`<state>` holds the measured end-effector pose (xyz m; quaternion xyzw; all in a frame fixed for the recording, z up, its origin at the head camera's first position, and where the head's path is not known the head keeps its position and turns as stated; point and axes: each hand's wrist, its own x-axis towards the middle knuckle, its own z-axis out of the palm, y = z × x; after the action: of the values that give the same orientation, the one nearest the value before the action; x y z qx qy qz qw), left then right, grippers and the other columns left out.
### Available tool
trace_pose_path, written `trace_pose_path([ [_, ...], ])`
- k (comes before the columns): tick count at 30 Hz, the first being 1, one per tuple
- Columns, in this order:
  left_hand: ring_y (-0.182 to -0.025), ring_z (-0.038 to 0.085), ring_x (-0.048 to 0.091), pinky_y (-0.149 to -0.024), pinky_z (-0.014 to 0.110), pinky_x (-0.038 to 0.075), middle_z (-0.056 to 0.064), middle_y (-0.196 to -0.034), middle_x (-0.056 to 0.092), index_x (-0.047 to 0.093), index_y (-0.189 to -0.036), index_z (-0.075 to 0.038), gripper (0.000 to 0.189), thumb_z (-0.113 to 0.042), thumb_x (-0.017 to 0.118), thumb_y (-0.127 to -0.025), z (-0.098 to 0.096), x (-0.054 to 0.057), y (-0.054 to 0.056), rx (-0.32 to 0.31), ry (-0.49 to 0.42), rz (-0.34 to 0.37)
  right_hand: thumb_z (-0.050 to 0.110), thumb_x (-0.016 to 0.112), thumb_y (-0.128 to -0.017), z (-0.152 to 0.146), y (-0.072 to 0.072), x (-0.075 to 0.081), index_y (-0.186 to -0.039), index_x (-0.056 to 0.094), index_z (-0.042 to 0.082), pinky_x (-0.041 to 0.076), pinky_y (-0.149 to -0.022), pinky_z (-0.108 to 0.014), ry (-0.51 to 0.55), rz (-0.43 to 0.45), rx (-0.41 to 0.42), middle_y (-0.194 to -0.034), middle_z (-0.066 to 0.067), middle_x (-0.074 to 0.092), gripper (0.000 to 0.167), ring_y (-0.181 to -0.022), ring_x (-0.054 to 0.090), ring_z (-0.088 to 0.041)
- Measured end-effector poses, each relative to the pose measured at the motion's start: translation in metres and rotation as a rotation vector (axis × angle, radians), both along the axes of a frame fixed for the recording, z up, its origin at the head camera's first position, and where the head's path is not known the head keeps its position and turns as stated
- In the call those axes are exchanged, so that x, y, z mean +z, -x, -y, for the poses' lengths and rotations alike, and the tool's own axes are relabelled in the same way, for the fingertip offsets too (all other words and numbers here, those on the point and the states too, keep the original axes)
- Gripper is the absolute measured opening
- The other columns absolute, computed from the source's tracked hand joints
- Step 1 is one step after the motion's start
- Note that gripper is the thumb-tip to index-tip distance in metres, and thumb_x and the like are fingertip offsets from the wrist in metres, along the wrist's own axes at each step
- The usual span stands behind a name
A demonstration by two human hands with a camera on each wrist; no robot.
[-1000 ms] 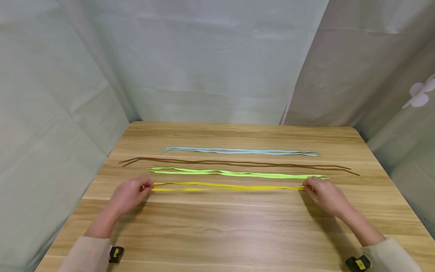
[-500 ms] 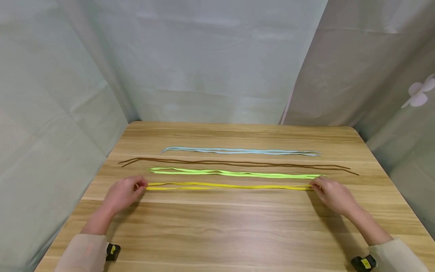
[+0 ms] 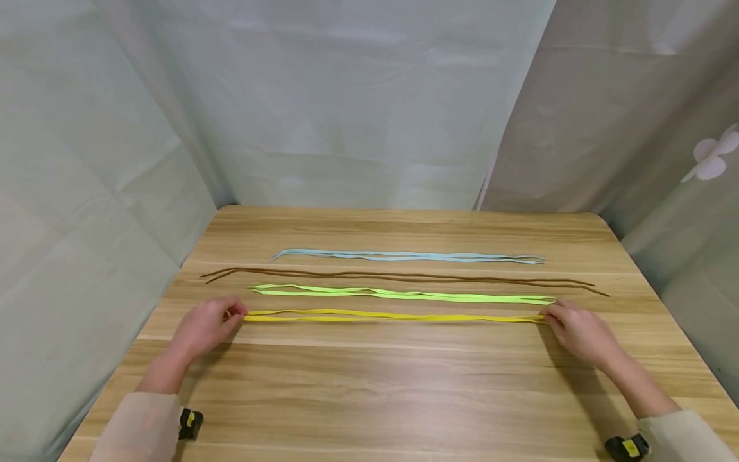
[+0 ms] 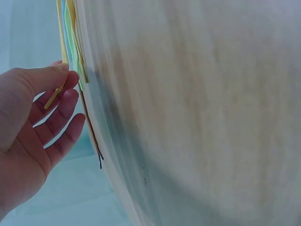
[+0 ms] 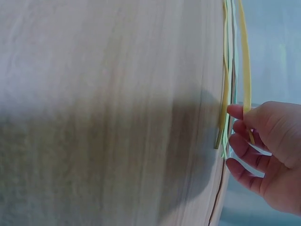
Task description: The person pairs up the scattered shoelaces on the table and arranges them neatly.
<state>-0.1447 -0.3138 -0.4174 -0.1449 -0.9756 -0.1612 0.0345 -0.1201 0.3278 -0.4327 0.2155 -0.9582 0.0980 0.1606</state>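
Two flat yellow shoelaces [image 3: 369, 314] run side by side across the table nearest me. My left hand [image 3: 203, 327] pinches one end of a yellow lace between thumb and forefinger. At the other end, my right hand [image 3: 583, 330] pinches it the same way. In the right wrist view the held yellow lace [image 5: 247, 66] passes above the table, its tip poking out below the thumb. The second yellow lace [image 5: 225, 89] lies on the wood beside it. A short tail of the held lace [image 4: 52, 99] hangs under my left thumb.
Beyond the yellow laces lie a neon green pair [image 3: 323, 292], a thin brown pair [image 3: 392, 277] and a light blue pair [image 3: 404, 256], roughly parallel on the wooden table [image 3: 369, 398]. Pale curtains [image 3: 358, 115] hang behind and at both sides.
My hands have moved apart, the left one leftward and the right one rightward, with the yellow lace straightened between them. The green, brown and blue laces stay put.
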Motion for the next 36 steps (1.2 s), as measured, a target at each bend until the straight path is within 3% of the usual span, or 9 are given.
trace_pose_path([
  [10,-0.067,0.013,0.056,-0.060,0.033,0.045,0.000,-0.074,0.064,0.065,-0.081,-0.012,0.006,-0.006,0.066,-0.080,-0.001,0.000,0.002,0.005,0.005,0.021,0.000,0.072,-0.073,-0.002,0.000,-0.002,-0.079,0.059,0.011,0.040,-0.050,-0.028,0.005,0.077,-0.042,-0.072,0.004,0.053,0.018,-0.062,0.047,-0.008],
  [24,-0.064,0.012,0.052,-0.057,0.031,0.043,-0.002,-0.070,0.060,0.063,-0.075,-0.013,0.008,-0.008,0.067,-0.078,-0.005,-0.003,0.009,0.040,0.028,0.042,0.002,0.072,-0.072,-0.002,0.001,-0.004,-0.082,0.056,0.009,0.033,-0.048,-0.024,0.001,0.097,-0.057,-0.069,0.004,0.047,0.021,-0.058,0.040,-0.007],
  [31,-0.063,0.012,0.051,-0.055,0.030,0.042,-0.002,-0.069,0.059,0.062,-0.074,-0.013,0.007,-0.010,0.067,-0.079,-0.007,-0.001,0.011,0.063,0.043,0.059,0.002,0.071,-0.074,-0.003,0.004,-0.003,-0.084,0.057,0.008,0.036,-0.049,-0.027,0.004,0.155,-0.075,-0.070,0.003,0.051,0.018,-0.060,0.044,-0.009],
  [36,-0.064,0.012,0.051,-0.056,0.031,0.042,-0.002,-0.070,0.059,0.062,-0.074,-0.013,0.007,-0.010,0.068,-0.078,-0.009,-0.001,0.012,0.057,0.053,0.052,0.000,0.070,-0.073,-0.005,0.006,-0.004,-0.080,0.057,0.008,0.037,-0.050,-0.028,-0.010,0.143,-0.068,-0.071,0.002,0.052,0.017,-0.061,0.045,-0.011],
])
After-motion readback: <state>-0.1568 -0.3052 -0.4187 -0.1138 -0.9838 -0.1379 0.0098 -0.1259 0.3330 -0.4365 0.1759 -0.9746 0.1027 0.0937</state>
